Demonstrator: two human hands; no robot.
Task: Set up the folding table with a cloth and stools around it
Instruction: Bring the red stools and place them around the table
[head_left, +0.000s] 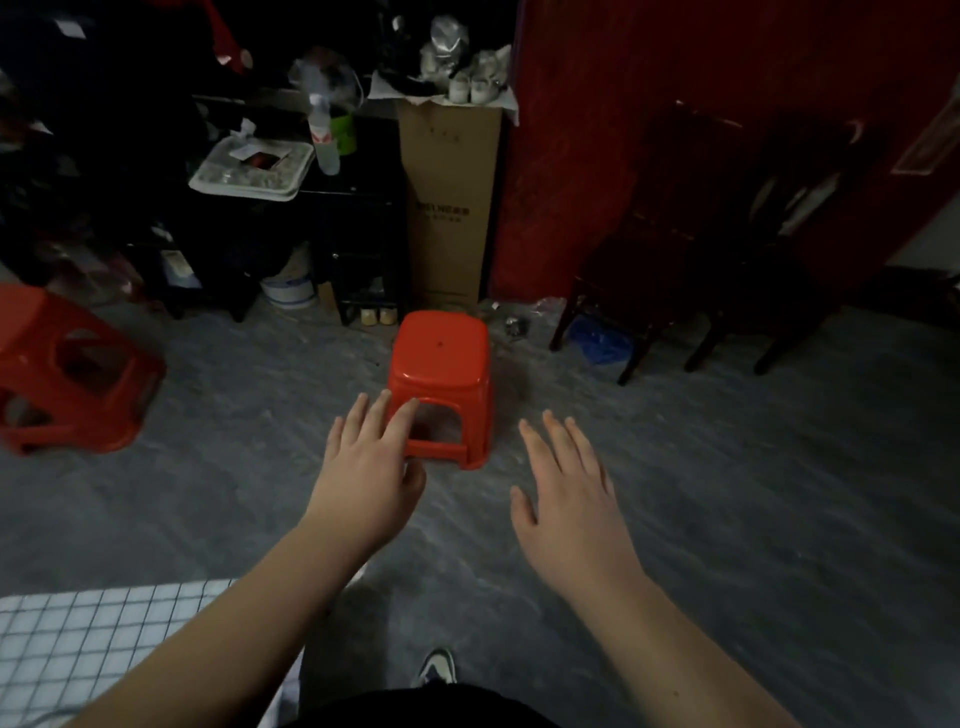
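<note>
Left hand (366, 470): centre of the frame, palm down, fingers spread and straight; grip released, grasping nothing. In the picture its fingertips overlap the near left edge of the stool; whether they touch it cannot be told.
Right hand (569, 506): just right of centre, palm down, fingers spread; grip released, grasping nothing, apart from the stool.
Stool (441, 358): red plastic, upright on the grey floor (727, 493), centre of the frame, just beyond both hands.
Second stool (67, 369): red plastic, at the left edge of the frame, tilted and blurred, well apart from the first.
Cloth (104, 629): white with a dark grid, lower left corner, lying over the worktop; the left forearm passes in front of it.
Carton (452, 208): tall brown cardboard, upright behind the stool, upper centre, with white shoes (467, 85) on top.
Black shelf (358, 234): left of the carton, cluttered; a white tray (249, 169) and a clear bottle (324, 135) rest on it.
Dark chairs (701, 249): upper right, standing against a red wall (597, 104).
Shoe (436, 667): bottom centre, on the floor between the forearms.
</note>
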